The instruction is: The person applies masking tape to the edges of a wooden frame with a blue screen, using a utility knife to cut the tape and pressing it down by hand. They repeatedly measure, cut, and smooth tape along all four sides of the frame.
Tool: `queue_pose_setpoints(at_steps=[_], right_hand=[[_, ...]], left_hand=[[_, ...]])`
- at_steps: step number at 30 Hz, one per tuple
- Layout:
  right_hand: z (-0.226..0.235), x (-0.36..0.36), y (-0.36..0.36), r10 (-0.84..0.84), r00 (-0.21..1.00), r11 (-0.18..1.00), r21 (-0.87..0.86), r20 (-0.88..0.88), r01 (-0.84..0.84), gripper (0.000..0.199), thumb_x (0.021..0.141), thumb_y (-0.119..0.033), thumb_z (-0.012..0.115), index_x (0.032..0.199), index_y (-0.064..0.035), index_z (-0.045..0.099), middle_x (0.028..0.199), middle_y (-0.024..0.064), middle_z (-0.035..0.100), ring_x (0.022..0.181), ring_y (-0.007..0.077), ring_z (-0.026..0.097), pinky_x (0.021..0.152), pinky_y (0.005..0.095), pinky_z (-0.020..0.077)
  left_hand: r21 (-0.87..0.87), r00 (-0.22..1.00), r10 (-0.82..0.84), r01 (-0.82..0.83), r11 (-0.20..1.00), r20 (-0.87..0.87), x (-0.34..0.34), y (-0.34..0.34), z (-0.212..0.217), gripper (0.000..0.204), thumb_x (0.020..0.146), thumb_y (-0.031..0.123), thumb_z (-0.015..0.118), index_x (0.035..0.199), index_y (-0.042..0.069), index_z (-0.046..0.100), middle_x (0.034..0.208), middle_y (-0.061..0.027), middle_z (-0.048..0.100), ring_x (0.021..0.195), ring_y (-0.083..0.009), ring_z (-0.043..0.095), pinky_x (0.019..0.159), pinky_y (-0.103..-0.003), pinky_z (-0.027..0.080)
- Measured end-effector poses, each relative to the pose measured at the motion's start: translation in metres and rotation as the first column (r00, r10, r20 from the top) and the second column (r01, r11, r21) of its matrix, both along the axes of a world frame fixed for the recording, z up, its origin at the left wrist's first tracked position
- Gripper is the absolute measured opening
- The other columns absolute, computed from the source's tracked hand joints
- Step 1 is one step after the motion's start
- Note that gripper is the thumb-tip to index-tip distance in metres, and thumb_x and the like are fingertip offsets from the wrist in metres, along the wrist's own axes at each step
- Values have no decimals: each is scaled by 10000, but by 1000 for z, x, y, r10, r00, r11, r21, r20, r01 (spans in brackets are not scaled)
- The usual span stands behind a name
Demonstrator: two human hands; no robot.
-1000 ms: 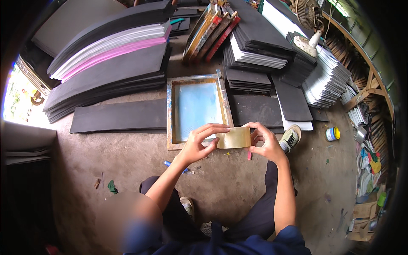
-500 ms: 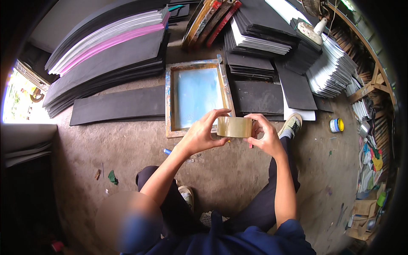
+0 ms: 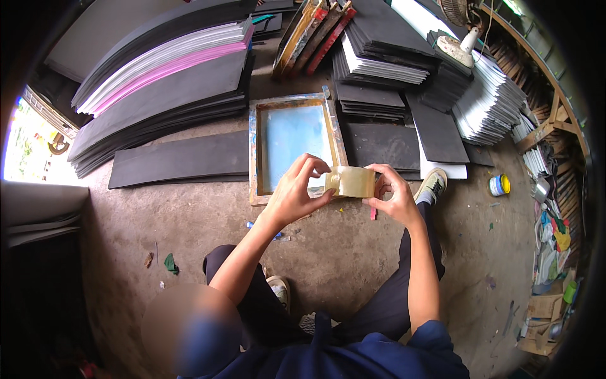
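In front of me, a wide roll of clear yellowish packing tape (image 3: pixel 351 182) is held up between my two hands. My right hand (image 3: pixel 396 194) grips its right end, thumb below and fingers above, some of them hidden behind the roll. At the left end, my left hand (image 3: pixel 295 193) has its thumb on the lower edge and its bent index finger near the upper edge. Just beyond the hands, a wooden screen-printing frame (image 3: pixel 254 151) with pale blue mesh lies on the floor, its lower right part hidden by the left hand and the tape.
Dark sheets (image 3: pixel 183 158) lie left of the frame, below tall stacks of black, white and pink sheets (image 3: pixel 170 82). More stacks (image 3: pixel 388 69) stand at the right, near a fan (image 3: pixel 457 47). A yellow-and-blue can (image 3: pixel 499 185) lies on the concrete floor (image 3: pixel 480 252).
My left fingers have drawn back slightly along the roll's upper left edge and are more bent. The roll has tilted a little and moved slightly up. My right hand keeps its hold.
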State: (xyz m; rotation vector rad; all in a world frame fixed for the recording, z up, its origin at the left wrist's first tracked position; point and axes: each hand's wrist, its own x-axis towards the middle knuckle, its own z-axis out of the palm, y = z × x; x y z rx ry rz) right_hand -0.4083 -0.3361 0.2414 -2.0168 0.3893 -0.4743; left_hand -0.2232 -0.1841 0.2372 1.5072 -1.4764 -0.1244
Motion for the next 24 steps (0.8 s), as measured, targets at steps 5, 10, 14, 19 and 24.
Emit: queue_pose_setpoints(at_steps=[5, 10, 14, 19, 24], right_hand=[[-4, 5, 3, 23, 998, 999, -27, 51, -21, 541, 642, -28, 741, 1132, -54, 516, 1013, 39, 524, 597, 64, 519, 373, 212, 430], [-9, 9, 4, 23, 999, 999, -25, 28, -22, 559, 639, -41, 745, 1149, -65, 517, 963, 24, 542, 637, 75, 532, 490, 221, 450], [-22, 12, -3, 4, 996, 998, 57, 85, -9, 593, 644, -50, 751, 1181, -72, 501, 888, 0, 554, 638, 85, 537, 611, 222, 449], [-35, 21, -7, 15, 993, 976, 214, 115, -39, 656, 675, -24, 729, 1256, -92, 432, 1130, 53, 455, 801, 107, 542, 726, 247, 475], [-67, 65, 17, -208, 971, 971, 143, 116, 191, 478, 757, 29, 613, 1189, -65, 431, 1186, 102, 361, 969, 158, 507, 785, 281, 475]], left_hand=[[193, 996, -52, 65, 979, -74, 6, 8, 2, 211, 735, 88, 652, 902, -6, 563, 832, -87, 545, 760, -185, 575, 706, -282, 497], [246, 936, -74, 166, 955, -344, 8, 10, -4, 149, 810, 118, 622, 880, 0, 566, 831, -54, 559, 774, -136, 568, 727, -277, 485], [166, 732, -35, 201, 965, -681, 18, 11, -18, 165, 876, 186, 578, 892, 23, 554, 855, -10, 558, 816, -89, 543, 793, -271, 453], [77, 663, -53, 165, 983, -747, 21, 10, -18, 163, 893, 207, 557, 905, 46, 534, 878, 0, 548, 868, -84, 514, 849, -259, 413], [213, 867, 370, -313, 926, -335, 8, 5, -45, 146, 834, 136, 590, 867, 14, 516, 817, -62, 520, 816, -151, 519, 693, -308, 442]])
